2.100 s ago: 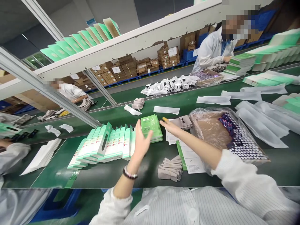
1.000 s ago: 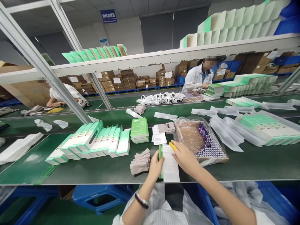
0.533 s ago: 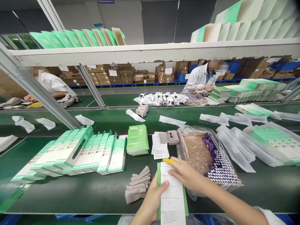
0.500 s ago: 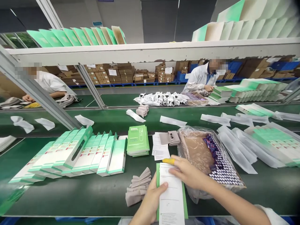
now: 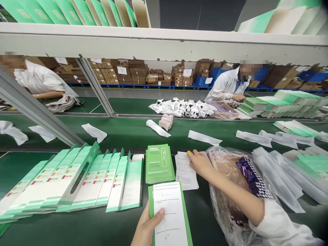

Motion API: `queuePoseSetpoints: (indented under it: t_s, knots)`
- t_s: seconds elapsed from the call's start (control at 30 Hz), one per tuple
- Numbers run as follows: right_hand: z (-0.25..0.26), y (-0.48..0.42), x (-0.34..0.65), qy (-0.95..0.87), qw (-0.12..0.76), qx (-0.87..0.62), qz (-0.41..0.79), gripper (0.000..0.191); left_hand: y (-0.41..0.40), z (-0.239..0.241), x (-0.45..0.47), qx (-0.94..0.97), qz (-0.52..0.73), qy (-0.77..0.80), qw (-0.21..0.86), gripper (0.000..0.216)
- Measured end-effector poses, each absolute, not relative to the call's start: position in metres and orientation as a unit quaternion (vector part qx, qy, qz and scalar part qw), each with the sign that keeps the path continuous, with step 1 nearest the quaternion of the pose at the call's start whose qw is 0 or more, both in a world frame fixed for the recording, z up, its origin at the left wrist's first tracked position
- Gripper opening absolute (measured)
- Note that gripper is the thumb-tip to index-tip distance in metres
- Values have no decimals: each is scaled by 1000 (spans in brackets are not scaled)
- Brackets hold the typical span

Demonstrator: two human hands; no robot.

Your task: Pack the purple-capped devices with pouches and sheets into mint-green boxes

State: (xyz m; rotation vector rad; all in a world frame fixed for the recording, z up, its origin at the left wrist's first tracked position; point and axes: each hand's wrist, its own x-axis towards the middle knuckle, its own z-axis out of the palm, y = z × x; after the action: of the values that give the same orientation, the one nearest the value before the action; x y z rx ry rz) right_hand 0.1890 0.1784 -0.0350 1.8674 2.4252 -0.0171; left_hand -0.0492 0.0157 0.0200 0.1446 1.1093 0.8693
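Note:
My left hand point(image 5: 147, 225) is at the bottom edge, closed on a green booklet with a white leaflet point(image 5: 169, 215) laid on top, thumb pressing the sheet. My right hand point(image 5: 198, 162) reaches forward and lies on a stack of white leaflets point(image 5: 186, 172). Its fingers are stretched out, and the index tip wears a yellow finger cot point(image 5: 189, 152). Nothing shows in its grip. A stack of green booklets point(image 5: 159, 164) sits just left of the leaflets.
A row of white-green boxes point(image 5: 77, 181) leans at the left. A plastic-wrapped tray of purple items point(image 5: 248, 177) sits under my right forearm, white sleeves point(image 5: 279, 177) beyond it. Two co-workers point(image 5: 228, 85) point(image 5: 38, 78) work at the far belt. A slanted metal post point(image 5: 38, 112) crosses the left.
My right hand left the leaflet in my left hand and reached forward to the leaflet stack, covering the grey pouches there. The left hand kept the booklet and leaflet, now lower in view.

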Motion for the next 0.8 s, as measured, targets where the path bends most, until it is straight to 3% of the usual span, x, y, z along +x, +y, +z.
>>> queuePoseSetpoints:
  t_s: [0.1,0.3,0.5,0.63,0.8]
  knots:
    - [-29,181,207,792,46,609,-5,52,22,18,-54,63,387,503,770,94]
    - [-31,195,248,791,48,609,28,26,27,14,-59,43,363,507,781,93]
    - [-43,202,265,829,40,558,15,35,22,11,-58,52,356,509,782,83]
    - [-44,198,264,839,1,545,12,37,18,10,-56,65,351,502,788,81]
    - [-44,184,266,835,-75,543,-44,26,12,5,-47,105,357,483,793,86]
